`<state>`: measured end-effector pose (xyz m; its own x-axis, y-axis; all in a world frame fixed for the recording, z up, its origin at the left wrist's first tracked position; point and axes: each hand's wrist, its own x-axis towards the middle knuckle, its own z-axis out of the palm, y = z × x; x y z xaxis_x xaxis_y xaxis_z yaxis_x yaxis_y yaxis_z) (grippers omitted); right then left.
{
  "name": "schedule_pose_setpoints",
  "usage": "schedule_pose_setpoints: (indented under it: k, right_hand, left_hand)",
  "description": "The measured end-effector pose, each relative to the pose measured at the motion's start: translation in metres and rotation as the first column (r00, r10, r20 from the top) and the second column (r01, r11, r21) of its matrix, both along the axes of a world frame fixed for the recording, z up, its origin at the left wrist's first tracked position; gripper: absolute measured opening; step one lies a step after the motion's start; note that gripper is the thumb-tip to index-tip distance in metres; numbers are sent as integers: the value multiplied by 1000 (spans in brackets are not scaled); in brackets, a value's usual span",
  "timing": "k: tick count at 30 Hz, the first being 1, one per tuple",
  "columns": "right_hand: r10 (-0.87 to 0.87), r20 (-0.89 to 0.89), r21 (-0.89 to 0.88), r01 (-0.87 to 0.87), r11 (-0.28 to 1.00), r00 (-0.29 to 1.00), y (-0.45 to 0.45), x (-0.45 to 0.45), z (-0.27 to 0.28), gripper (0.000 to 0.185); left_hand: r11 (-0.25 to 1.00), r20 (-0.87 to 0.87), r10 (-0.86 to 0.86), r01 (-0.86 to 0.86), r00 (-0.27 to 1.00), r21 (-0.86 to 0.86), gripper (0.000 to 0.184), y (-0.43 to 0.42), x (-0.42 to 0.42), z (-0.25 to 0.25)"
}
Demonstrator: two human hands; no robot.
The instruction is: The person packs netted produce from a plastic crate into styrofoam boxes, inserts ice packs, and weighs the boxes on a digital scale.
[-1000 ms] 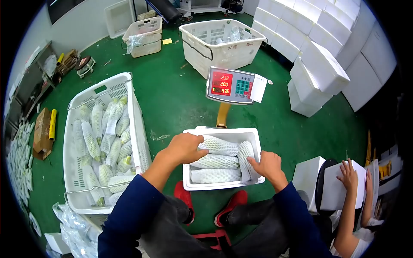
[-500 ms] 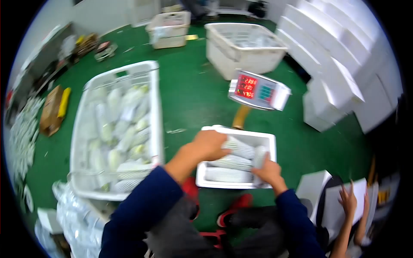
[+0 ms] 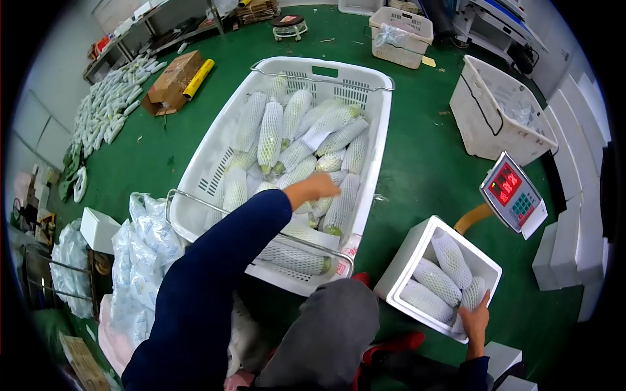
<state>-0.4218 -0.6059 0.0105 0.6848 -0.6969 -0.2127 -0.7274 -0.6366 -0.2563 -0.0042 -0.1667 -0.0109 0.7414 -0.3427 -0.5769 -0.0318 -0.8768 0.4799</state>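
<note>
My left hand (image 3: 314,188) reaches over the large white crate (image 3: 380,156). Its fingers point right, apart and holding nothing, just above produce pieces (image 3: 270,137) in white foam nets with pale green ends. At the lower right, my right hand (image 3: 475,322) reaches over the near right edge of a white foam box (image 3: 407,257). Its fingers and thumb close around the end of a net-wrapped piece (image 3: 473,292) at that side. Several more wrapped pieces (image 3: 437,281) lie side by side in the box. A scale display (image 3: 513,192) with red digits stands behind it.
Clear plastic bags (image 3: 147,254) lie left of the crate. Another white crate (image 3: 469,120) stands at the upper right, near stacked foam boxes (image 3: 567,247). A cardboard box (image 3: 175,81) and piled foam nets (image 3: 114,98) lie on the green floor (image 3: 417,169) at the upper left.
My left hand has left the foam box and moved over the crate of wrapped produce. My right hand stays at the box. The view has swung left; the other person's hands are out of view.
</note>
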Motion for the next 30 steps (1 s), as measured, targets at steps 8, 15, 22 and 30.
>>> schedule_pose_setpoints:
  k: [8, 15, 22, 30]
  right_hand:
    - [-157, 123, 172, 135, 976, 980, -9, 11, 14, 101]
    - [-349, 366, 487, 142, 862, 863, -43, -37, 33, 95]
    - [-230, 287, 384, 108, 917, 930, -21, -20, 71, 77]
    - [-623, 378, 694, 236, 681, 685, -33, -22, 51, 103]
  left_hand:
    - [943, -139, 135, -170, 981, -285, 68, -16, -17, -81]
    - [861, -267, 151, -259, 952, -438, 85, 8, 25, -89]
    - [962, 152, -266, 272, 952, -20, 66, 50, 19, -45]
    - [882, 823, -412, -54, 392, 468, 30, 58, 100, -103]
